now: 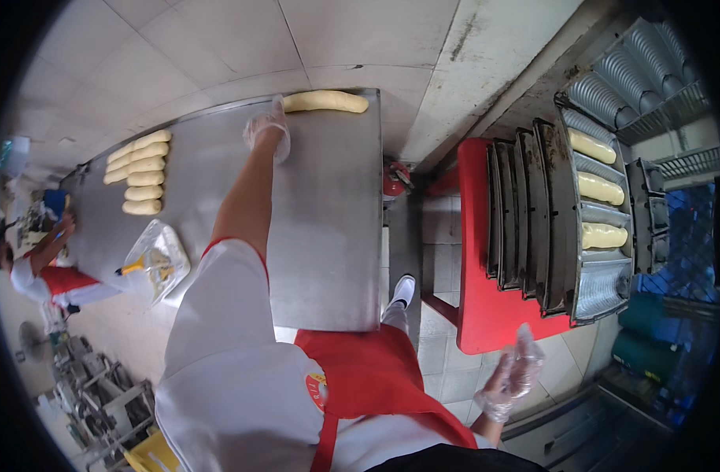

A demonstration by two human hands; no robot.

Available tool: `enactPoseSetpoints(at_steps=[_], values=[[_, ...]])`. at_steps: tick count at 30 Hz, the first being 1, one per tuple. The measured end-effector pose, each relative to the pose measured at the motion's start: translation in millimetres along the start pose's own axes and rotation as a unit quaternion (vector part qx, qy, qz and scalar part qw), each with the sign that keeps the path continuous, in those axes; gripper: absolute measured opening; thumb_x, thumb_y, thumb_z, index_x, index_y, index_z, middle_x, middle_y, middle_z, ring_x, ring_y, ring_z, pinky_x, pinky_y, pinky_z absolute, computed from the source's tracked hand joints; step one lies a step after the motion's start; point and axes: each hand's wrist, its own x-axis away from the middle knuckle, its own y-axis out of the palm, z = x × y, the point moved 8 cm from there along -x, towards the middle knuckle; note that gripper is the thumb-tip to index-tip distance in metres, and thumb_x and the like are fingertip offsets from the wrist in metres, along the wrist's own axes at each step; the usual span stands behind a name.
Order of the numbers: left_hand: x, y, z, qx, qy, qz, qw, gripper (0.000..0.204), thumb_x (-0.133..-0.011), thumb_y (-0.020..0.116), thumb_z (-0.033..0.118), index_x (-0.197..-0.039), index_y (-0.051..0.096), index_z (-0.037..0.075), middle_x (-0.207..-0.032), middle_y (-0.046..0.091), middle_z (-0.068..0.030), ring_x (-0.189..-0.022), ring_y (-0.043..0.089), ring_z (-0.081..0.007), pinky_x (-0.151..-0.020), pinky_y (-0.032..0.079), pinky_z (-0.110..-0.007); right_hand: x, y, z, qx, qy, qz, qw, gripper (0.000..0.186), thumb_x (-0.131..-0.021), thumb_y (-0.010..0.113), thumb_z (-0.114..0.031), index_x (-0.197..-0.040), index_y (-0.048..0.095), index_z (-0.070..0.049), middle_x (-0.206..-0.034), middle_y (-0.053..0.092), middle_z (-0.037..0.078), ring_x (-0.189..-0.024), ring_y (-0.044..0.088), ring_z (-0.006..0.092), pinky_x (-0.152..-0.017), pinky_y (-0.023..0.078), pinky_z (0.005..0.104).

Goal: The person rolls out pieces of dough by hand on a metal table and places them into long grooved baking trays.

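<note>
My left hand [268, 132], in a clear plastic glove, reaches across the metal table [321, 259] to its far edge. Its fingers are partly stretched out beside the left end of a long, pale dough roll [326, 101], seemingly touching it. My right hand [514, 371], gloved too, hangs at lower right near the red table with fingers apart and nothing in them. Past it, a ridged metal baking pan [601, 289] holds three dough rolls [601, 187] in separate troughs.
Several dough rolls [145, 178] lie at the table's left, near a white tray [171, 244] with a yellow-handled tool. A red table [476, 259] bears stacked dark pans [525, 212]. A fire extinguisher [395, 180] stands between the tables. Another person [45, 271] works at far left.
</note>
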Motion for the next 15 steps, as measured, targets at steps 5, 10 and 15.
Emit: enactPoseSetpoints(at_steps=[5,10,15], values=[[6.9,61.1,100.9,-0.054,0.228,0.043,0.971,0.060,-0.104,0.048,0.053,-0.134,0.071,0.007,-0.132,0.071,-0.0158,-0.131,0.062,-0.0347,-0.111,0.047,-0.047,39.5,49.5,-65.3,-0.020,0.078,-0.016,0.997,0.039,-0.101,0.066,-0.012,-0.137,0.068,0.002,-0.121,0.070,0.018,-0.112,0.064,0.0327,-0.104,0.048,0.0448],[77.3,39.9,106.8,0.155,0.434,0.058,0.886,0.031,-0.096,0.071,0.027,-0.120,0.068,0.008,-0.113,0.071,-0.0176,-0.110,0.071,-0.0339,-0.092,0.056,-0.047,-9.6,160.7,-116.5,-0.129,0.126,-0.231,0.956,0.067,-0.094,0.077,-0.012,-0.156,0.054,-0.008,-0.141,0.060,0.021,-0.128,0.060,0.0361,-0.113,0.047,0.0476],[245.7,-161.7,52.2,0.324,0.457,-0.018,0.828,0.027,-0.094,0.080,0.023,-0.108,0.068,0.004,-0.110,0.074,-0.0193,-0.090,0.074,-0.0324,-0.082,0.060,-0.042,-93.6,269.7,-181.1,-0.058,-0.115,-0.199,0.971,0.103,-0.082,0.087,-0.012,-0.166,0.028,-0.002,-0.167,0.033,0.028,-0.155,0.032,0.0433,-0.127,0.031,0.0461]])
